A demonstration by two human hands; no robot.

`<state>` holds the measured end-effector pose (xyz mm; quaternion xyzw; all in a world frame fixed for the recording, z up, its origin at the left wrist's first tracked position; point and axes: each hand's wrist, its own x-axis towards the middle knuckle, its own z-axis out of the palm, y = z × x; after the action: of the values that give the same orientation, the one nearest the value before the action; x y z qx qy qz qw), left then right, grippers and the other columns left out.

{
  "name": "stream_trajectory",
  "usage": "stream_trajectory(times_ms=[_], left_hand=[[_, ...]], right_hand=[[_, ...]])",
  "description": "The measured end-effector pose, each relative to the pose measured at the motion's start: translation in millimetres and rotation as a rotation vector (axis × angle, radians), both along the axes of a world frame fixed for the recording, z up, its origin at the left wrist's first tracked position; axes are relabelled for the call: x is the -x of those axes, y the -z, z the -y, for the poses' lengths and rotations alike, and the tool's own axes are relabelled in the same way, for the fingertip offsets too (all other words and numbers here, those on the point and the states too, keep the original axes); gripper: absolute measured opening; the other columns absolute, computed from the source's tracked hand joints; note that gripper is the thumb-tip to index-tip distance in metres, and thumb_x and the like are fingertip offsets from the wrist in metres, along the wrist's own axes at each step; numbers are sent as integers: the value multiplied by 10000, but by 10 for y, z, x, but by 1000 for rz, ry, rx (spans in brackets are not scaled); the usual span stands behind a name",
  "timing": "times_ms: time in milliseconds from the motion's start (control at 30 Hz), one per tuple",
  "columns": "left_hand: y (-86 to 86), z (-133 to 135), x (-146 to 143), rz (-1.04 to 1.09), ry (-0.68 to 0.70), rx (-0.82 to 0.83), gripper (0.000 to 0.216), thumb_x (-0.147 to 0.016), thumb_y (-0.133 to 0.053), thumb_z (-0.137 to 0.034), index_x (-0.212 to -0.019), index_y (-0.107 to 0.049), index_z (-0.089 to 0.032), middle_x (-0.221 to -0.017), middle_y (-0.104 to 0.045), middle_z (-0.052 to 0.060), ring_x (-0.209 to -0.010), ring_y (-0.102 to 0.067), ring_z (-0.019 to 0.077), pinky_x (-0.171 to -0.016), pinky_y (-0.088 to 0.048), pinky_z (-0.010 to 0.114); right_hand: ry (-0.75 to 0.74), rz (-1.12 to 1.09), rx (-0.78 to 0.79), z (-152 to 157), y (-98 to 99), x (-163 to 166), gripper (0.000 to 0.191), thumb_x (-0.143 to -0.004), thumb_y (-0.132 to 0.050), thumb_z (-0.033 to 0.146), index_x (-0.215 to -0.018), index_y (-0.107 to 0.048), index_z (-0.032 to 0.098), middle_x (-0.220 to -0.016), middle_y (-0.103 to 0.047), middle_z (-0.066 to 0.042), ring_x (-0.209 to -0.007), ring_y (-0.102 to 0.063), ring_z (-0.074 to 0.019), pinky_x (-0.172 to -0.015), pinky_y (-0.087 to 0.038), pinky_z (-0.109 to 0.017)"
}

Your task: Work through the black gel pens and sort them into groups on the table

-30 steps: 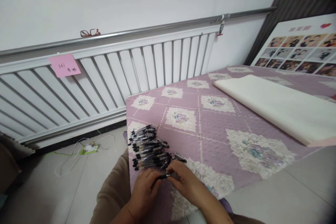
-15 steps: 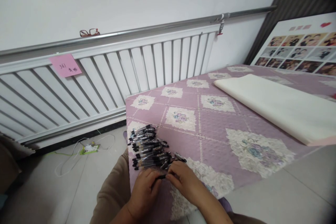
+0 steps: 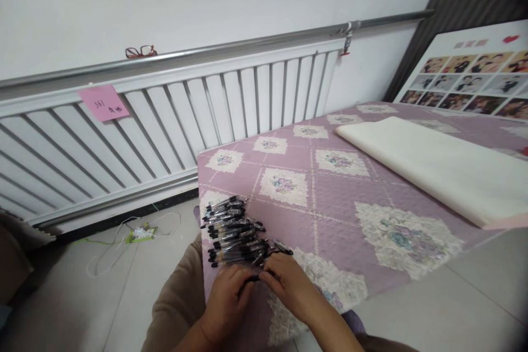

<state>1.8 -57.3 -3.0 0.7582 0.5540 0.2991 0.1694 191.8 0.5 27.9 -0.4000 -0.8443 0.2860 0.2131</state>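
Close to the near corner of the cloth-covered table, my left hand (image 3: 229,297) is closed on a black pen (image 3: 254,278), most of which the fingers hide. My right hand (image 3: 289,283) pinches the other end of the same pen, its fingertips almost touching those of the left. Just beyond my hands lies a pile of pens (image 3: 233,234), with clear barrels and black grips, mostly side by side. A few loose pen parts (image 3: 282,246) with metal clips rest at the pile's right, beside my right knuckles.
A purple floral tablecloth (image 3: 334,198) covers the table. On its right lies a folded cream sheet (image 3: 421,165). Behind runs a white radiator (image 3: 243,102) with a pink note (image 3: 104,103); glasses (image 3: 141,51) sit on the pipe. A power strip (image 3: 141,232) with cables is on the floor.
Both hands stay in nearly the same place around the pen. The right fingers have shifted very slightly left, closer to the left hand. The pile looks unchanged.
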Motion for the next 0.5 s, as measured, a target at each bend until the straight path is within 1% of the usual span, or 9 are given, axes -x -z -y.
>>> stream_trajectory(times_ms=[133,200,267,367,400,433,467,500], left_hand=[[22,-3,8,10,13,-4,203,-901,-496,-196,-1031,-637,-261,-975,-671,28,-917,-597,199,-816,-480,337],[17,-4,8,17,22,2,208,-905,-486,-198,-1039,-634,-260,-980,-670,31,-919,-597,198,-816,-480,336],[6,-3,6,23,25,10,217,-908,-479,-197,-1049,-631,-259,-988,-669,33,-926,-596,199,-820,-478,337],[-9,-1,0,24,10,13,215,-905,-482,-199,-1042,-637,-256,-980,-671,36,-921,-598,200,-818,-480,335],[-11,0,-2,21,5,12,213,-903,-482,-198,-1034,-641,-254,-970,-672,36,-912,-599,200,-813,-481,334],[-11,1,-3,16,0,10,212,-900,-483,-196,-1026,-645,-252,-960,-673,36,-904,-599,199,-808,-483,332],[-9,2,-4,11,-4,6,214,-897,-482,-194,-1022,-647,-251,-955,-674,35,-899,-599,198,-806,-484,333],[-6,3,-4,6,-4,2,217,-895,-482,-192,-1022,-648,-252,-955,-674,34,-900,-598,198,-809,-484,336]], right_hand=[[5,-101,52,23,11,-40,40,-832,-600,199,-800,-590,221,-845,-619,8,-842,-552,-174,-734,-391,-280],[5,-145,97,41,11,-51,87,-807,-593,155,-847,-594,233,-884,-625,10,-870,-558,-172,-762,-399,-280],[24,-174,137,55,8,-49,160,-781,-608,150,-913,-597,240,-943,-634,1,-908,-564,-179,-791,-407,-286],[77,-167,133,51,3,-30,236,-758,-671,229,-980,-593,233,-985,-635,-19,-921,-566,-194,-800,-411,-297],[79,-141,111,42,2,-24,204,-768,-675,270,-952,-599,225,-962,-636,-22,-906,-565,-198,-787,-408,-300],[69,-104,84,29,1,-19,143,-796,-656,306,-896,-605,217,-921,-637,-23,-883,-562,-199,-768,-401,-301],[46,-63,60,15,2,-17,121,-835,-616,329,-830,-605,209,-871,-636,-23,-855,-559,-197,-747,-392,-300],[22,-28,41,0,4,-17,172,-873,-566,338,-772,-599,203,-825,-632,-22,-826,-554,-193,-729,-383,-298]])
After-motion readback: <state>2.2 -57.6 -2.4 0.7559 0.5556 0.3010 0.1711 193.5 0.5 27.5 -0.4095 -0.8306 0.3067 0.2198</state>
